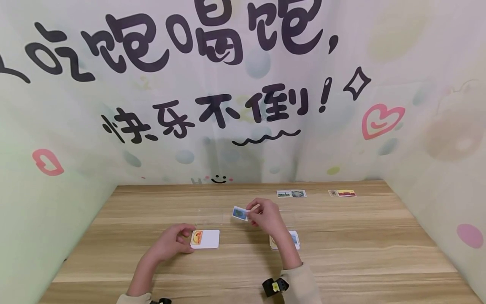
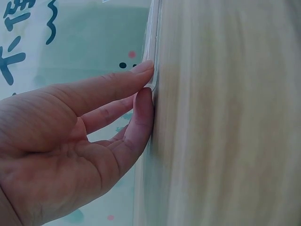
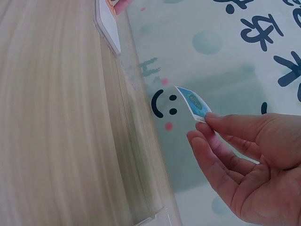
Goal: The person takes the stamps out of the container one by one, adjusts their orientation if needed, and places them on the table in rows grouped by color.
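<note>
In the head view my right hand [image 1: 263, 214] is raised over the middle of the table. It pinches a small blue stamp [image 1: 239, 213] with a white border by its right end. The right wrist view shows the stamp [image 3: 194, 103] tilted between thumb and fingertips. My left hand [image 1: 171, 242] grips the left edge of a white card stack [image 1: 210, 239], which lies flat. An orange stamp [image 1: 196, 237] sits on the stack's left part. In the left wrist view, the left hand's [image 2: 94, 127] fingertips meet at the stack's corner.
Partly hidden under my right forearm lies another card stack [image 1: 296, 244] with a blue picture. Two grey-green stamps [image 1: 291, 194] lie side by side at the back, with a red-and-yellow stamp [image 1: 347, 193] and a small brown one [image 1: 333, 193] farther right. Clear plastic [image 1: 209, 216] lies mid-table.
</note>
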### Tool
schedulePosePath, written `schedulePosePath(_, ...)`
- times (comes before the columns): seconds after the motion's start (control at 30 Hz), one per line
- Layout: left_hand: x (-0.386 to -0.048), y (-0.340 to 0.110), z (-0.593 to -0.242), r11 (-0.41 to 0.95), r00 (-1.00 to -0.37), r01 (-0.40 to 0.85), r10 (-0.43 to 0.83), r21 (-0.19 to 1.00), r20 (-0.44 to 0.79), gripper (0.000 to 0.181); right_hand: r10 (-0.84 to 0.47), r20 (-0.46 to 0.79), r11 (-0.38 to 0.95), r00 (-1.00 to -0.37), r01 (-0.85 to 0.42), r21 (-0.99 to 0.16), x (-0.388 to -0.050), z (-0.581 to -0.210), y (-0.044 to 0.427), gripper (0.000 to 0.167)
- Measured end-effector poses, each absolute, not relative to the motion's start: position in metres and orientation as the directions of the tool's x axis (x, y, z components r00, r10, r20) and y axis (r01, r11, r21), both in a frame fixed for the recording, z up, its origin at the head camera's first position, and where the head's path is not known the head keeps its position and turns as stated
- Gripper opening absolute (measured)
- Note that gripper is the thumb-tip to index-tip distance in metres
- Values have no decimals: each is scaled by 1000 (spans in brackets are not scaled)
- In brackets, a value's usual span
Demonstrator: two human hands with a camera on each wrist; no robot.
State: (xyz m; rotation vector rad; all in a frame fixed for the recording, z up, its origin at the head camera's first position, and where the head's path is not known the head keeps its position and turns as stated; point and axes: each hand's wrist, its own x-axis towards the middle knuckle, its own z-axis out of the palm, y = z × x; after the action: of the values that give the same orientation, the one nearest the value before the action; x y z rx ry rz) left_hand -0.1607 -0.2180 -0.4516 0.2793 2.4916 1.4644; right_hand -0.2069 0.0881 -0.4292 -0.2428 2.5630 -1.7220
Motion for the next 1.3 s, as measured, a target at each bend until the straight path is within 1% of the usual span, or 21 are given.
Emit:
schedulePosePath(0.43, -160, -217, -450, 484, -952, 44, 285, 874, -110, 58, -140, 57, 355, -989, -104, -929, -210, -430, 93, 7)
schedulePosePath(1.0, -160, -218, -449, 479, -952, 47, 288, 876, -107, 57, -125, 70, 396, -990, -114, -911, -210, -433, 98, 5)
schedulePosePath(1.3, -159, -216, -447, 509, -954, 40, 274, 860, -118, 57, -128, 67, 414, -990, -114, -903, -210, -430, 104, 4)
